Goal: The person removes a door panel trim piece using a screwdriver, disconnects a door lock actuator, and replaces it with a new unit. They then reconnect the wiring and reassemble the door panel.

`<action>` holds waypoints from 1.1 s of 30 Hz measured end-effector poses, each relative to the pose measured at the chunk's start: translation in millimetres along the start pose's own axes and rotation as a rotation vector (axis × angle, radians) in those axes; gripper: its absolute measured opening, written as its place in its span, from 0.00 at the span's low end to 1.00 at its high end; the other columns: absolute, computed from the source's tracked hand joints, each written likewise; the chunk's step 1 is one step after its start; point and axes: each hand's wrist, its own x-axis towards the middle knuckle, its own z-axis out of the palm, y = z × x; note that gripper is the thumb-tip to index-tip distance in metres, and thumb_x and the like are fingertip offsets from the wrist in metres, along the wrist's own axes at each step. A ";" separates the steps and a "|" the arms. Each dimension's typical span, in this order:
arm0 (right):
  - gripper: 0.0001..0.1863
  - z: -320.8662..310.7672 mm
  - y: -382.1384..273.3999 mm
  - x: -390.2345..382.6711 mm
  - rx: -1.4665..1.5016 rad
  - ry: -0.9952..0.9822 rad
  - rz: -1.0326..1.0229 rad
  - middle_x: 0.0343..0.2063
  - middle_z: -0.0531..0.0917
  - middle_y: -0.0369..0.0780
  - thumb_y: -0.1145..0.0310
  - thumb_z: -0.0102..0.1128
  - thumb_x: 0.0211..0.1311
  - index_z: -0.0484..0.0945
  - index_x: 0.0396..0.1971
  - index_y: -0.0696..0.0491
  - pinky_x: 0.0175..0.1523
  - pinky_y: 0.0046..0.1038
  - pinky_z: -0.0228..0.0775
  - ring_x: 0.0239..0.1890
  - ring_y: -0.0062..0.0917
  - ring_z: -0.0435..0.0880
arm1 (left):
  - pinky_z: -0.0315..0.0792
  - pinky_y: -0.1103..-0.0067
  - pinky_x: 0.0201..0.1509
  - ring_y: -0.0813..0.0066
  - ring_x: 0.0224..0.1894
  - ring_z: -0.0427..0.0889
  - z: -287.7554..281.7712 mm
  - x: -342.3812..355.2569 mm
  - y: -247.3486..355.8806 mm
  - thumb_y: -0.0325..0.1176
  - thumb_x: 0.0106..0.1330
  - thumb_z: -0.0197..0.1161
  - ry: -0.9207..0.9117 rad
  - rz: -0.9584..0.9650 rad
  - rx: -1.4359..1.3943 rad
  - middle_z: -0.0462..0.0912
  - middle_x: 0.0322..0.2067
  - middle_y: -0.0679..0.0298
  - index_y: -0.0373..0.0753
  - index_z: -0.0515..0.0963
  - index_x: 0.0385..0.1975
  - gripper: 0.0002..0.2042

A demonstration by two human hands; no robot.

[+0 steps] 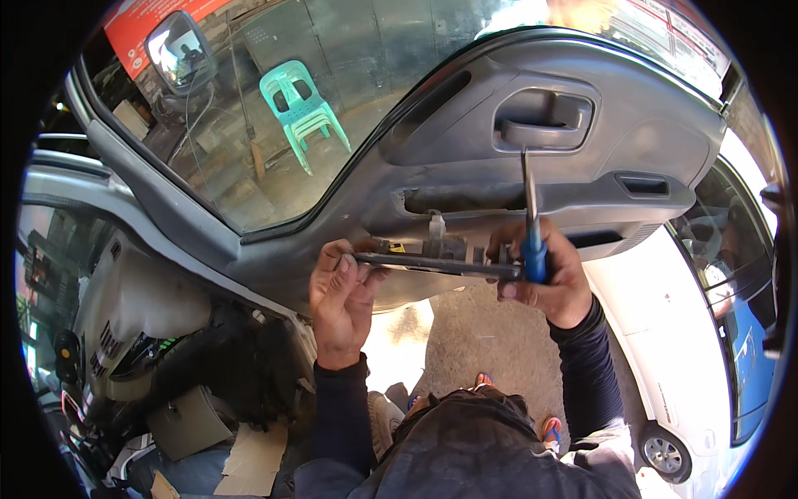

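A long dark switch panel (440, 265) is held edge-on in front of the grey car door panel (332, 220). My left hand (339, 303) pinches its left end between thumb and fingers. At the other end, my right hand (559, 279) grips the panel and also a screwdriver (534, 249) with a blue handle, its metal shaft pointing up toward the door. A pale plug (436, 224) sits on the housing on the panel's far side. Behind it is a long open slot (465, 198) in the armrest. The inner door handle (544, 133) is above the screwdriver tip.
Left of me is the car's interior with the dashboard (145, 287) and loose cardboard (253, 461). A white car (652, 333) stands close on the right. Through the door window show green stacked plastic chairs (303, 108) and a side mirror (179, 54). A person (578, 12) is partly visible beyond the door.
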 end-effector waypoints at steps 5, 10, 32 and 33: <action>0.25 -2.1 -0.1 -3.1 0.205 -0.044 -0.001 0.55 0.77 0.44 0.86 0.70 0.54 0.77 0.53 0.56 0.57 0.28 0.80 0.53 0.26 0.83 | 0.83 0.73 0.47 0.70 0.41 0.86 11.1 5.0 -9.9 0.35 0.78 0.60 -0.057 -0.245 0.363 0.85 0.45 0.58 0.29 0.78 0.54 0.15; 0.26 1.3 -14.0 11.9 0.034 -0.174 -0.104 0.53 0.80 0.44 0.84 0.70 0.56 0.78 0.56 0.56 0.59 0.27 0.77 0.56 0.28 0.81 | 0.83 0.74 0.48 0.71 0.41 0.86 11.9 4.1 -22.7 0.43 0.80 0.58 -0.017 -0.267 0.638 0.85 0.43 0.59 0.27 0.78 0.57 0.22; 0.15 -3.1 14.8 8.4 0.060 0.045 -0.017 0.50 0.84 0.50 0.84 0.61 0.63 0.74 0.48 0.59 0.50 0.29 0.78 0.43 0.26 0.85 | 0.79 0.75 0.51 0.70 0.44 0.88 87.7 -6.7 -9.5 0.29 0.63 0.75 0.071 0.541 1.345 0.89 0.43 0.54 0.32 0.79 0.56 0.22; 0.15 -8.5 17.6 8.4 0.000 0.044 -0.024 0.48 0.85 0.49 0.84 0.61 0.63 0.74 0.48 0.59 0.50 0.28 0.77 0.42 0.25 0.85 | 0.79 0.76 0.50 0.71 0.44 0.88 89.8 -5.5 -5.3 0.29 0.64 0.74 0.117 0.485 1.318 0.89 0.42 0.55 0.31 0.79 0.56 0.21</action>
